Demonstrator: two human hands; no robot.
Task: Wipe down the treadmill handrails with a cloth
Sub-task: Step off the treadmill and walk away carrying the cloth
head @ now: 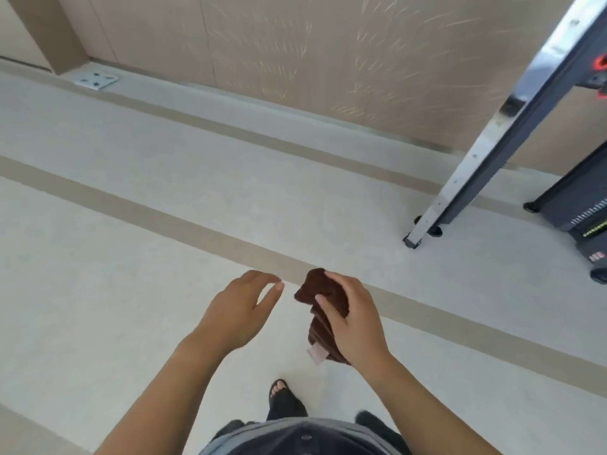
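Cloth [323, 310] sat bunched in the right hand [353, 320]'s grip; left hand [239, 310] spread, empty. Treadmill [512, 126] at two o'clock, probably approached next.

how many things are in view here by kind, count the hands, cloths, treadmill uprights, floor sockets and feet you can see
Hands: 2, the left hand open and empty, the right hand gripping the cloth
Brown cloths: 1
Treadmill uprights: 1
Floor sockets: 1
Sandalled feet: 1
Total: 6
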